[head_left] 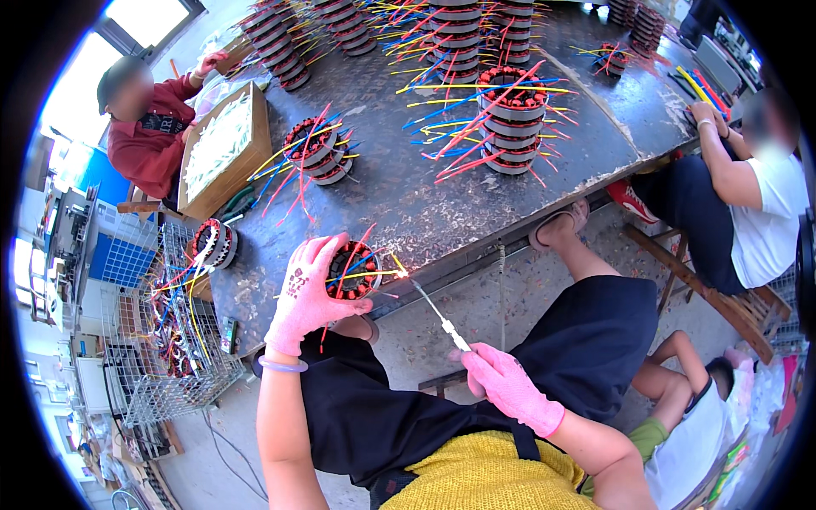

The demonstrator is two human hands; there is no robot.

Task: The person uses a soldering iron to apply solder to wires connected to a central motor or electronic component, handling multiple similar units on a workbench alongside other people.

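Observation:
My left hand (304,289), in a pink glove, is wrapped round the near left side of a motor stator (371,284) at the table's near edge. Red, blue and yellow wires stick out of that stator. My right hand (512,387), also gloved in pink, is closed on the lower end of a thin rod-shaped torch (453,332) with a white section. At the tip is a bright orange glow, right by the end of a yellow wire (394,259) on the stator's right side. The glare hides whether tip and wire touch.
Stacks of stators (513,127) stand across the dark table (408,200). A short stack (316,153) is nearer. At left are a cardboard box (258,127) of white pieces and a wire cage (136,374) holding wired parts. People sit left and right; another is low at right.

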